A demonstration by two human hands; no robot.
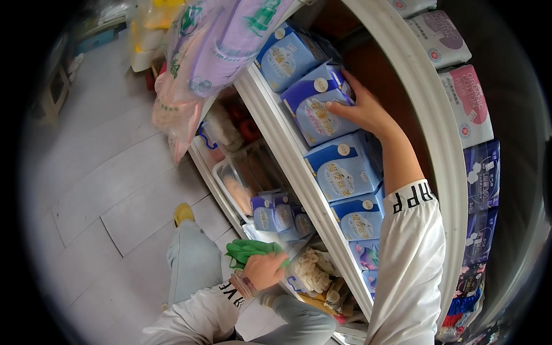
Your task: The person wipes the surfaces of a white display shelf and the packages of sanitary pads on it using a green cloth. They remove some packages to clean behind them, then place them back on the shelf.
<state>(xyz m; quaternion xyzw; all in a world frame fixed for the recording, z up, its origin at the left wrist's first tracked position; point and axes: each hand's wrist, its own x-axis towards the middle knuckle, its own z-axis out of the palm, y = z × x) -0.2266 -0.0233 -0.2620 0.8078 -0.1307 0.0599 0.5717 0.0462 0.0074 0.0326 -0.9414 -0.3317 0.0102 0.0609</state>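
Observation:
On the middle shelf [276, 142], my right hand [366, 108] grips the top end of a purple-and-blue pack of sanitary pads [317, 116], thumb across its front and fingers behind. The pack tilts a little in its row. Directly below it stands a light-blue pack [345, 170], and another blue pack [282, 58] is above it. Lower down, my left hand [265, 269] holds a bunched green cloth [250, 250] in front of the bottom shelf. That hand is slightly blurred, and a bracelet circles its wrist.
Several small purple packs [276, 215] and clear plastic bins [230, 189] sit on the bottom shelf. Plastic-wrapped pink and purple packs [233, 47] hang over the shelf's far end. More packs [468, 105] line the upper shelf at right. Grey floor tiles [116, 181] spread at left.

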